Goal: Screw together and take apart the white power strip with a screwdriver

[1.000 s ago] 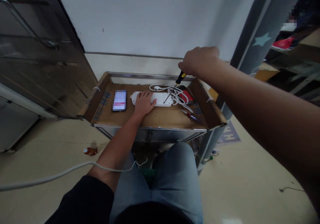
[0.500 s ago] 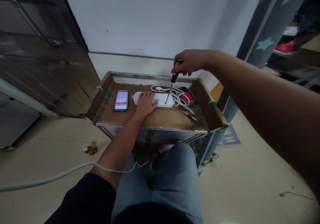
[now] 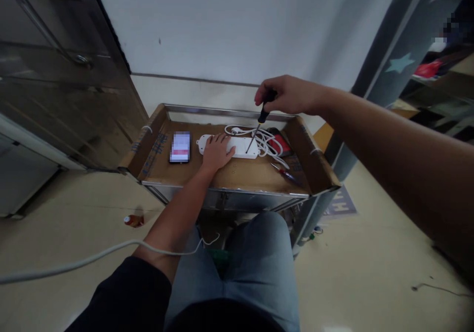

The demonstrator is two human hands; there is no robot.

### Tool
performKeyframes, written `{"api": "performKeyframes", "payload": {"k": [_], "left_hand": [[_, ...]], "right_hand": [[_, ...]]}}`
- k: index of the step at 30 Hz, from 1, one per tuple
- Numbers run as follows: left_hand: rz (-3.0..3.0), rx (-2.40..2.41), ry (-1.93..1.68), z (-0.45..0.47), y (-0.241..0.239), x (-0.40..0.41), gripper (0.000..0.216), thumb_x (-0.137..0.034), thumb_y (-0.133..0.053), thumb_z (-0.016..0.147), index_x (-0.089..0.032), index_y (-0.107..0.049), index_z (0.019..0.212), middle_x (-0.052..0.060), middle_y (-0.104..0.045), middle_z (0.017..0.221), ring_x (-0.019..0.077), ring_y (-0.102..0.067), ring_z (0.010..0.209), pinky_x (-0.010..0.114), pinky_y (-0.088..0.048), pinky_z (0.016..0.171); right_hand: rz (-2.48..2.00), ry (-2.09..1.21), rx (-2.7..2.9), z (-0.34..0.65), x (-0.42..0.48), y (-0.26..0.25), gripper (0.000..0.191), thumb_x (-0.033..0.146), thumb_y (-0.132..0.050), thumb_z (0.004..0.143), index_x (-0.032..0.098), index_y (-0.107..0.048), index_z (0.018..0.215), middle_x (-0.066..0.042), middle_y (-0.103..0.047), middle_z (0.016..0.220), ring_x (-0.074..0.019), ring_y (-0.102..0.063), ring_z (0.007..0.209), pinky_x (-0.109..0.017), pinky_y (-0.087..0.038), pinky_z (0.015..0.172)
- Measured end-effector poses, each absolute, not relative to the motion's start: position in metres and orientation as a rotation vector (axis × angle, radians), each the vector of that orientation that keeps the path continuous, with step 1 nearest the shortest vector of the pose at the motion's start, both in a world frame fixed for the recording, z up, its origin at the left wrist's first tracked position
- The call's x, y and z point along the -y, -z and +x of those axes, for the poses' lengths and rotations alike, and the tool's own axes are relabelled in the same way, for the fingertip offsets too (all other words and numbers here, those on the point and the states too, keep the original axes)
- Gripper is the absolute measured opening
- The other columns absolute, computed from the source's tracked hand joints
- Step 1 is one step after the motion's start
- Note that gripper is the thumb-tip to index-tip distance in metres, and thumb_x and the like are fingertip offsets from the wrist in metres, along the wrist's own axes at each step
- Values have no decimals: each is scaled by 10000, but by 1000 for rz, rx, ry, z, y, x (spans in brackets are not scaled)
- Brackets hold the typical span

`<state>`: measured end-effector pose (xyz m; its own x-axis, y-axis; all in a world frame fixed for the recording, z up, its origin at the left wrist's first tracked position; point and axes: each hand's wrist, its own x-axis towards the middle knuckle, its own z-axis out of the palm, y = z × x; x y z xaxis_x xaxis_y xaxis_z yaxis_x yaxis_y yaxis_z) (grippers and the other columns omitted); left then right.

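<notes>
A white power strip (image 3: pixel 237 146) lies underside up, with screw holes showing, on the cardboard lining of a small cart. My left hand (image 3: pixel 217 151) rests on its left half, fingers spread and thumb out along the near side. Above the strip's right end, my right hand (image 3: pixel 270 94) grips the dark handle of a long screwdriver (image 3: pixel 261 118). The shaft slants down to the left, its tip at a hole near the right end; whether it meets a screw cannot be seen. The strip's white cord (image 3: pixel 268 144) is coiled at its right.
A phone (image 3: pixel 180 147) lies left of the strip. A second screwdriver (image 3: pixel 287 175) sits at front right, and a red-and-black object (image 3: pixel 280 143) is partly behind the cord. Tiny pieces lie before the strip. Cardboard walls (image 3: pixel 314 151) edge the cart; a bottle (image 3: pixel 134 220) is on the floor.
My right hand has turned on the screwdriver, with fingers less tightly curled and the handle's yellow marks mostly hidden. The shaft leans slightly more to the right. My left hand stays on the strip.
</notes>
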<state>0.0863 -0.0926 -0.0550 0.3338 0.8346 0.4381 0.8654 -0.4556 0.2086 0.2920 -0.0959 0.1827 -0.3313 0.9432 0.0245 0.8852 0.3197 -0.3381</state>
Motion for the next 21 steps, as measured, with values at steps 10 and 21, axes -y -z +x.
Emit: {"api": "performKeyframes", "payload": {"k": [10,21], "left_hand": [[-2509,1605,776,87,59,91,501,-450,-432,1030,-181,-584,1424,122,-601,1498,299,-504,1413,500,-319,1225],[-2513,1604,773,87,55,93,511,-458,-427,1031,-180,-584,1429,124,-602,1500,303,-509,1413,504,-320,1229]], "right_hand": [[-1860,-102,2389,298,99,-185,441,548,-638,939,110,-683,972,-111,-611,778,-208,-593,904,-376,-460,926],[-1844,-137,2520,299,102,-194,329,132,-684,832,190,-664,1155,-21,-638,858,-89,-503,715,-294,-418,808]]}}
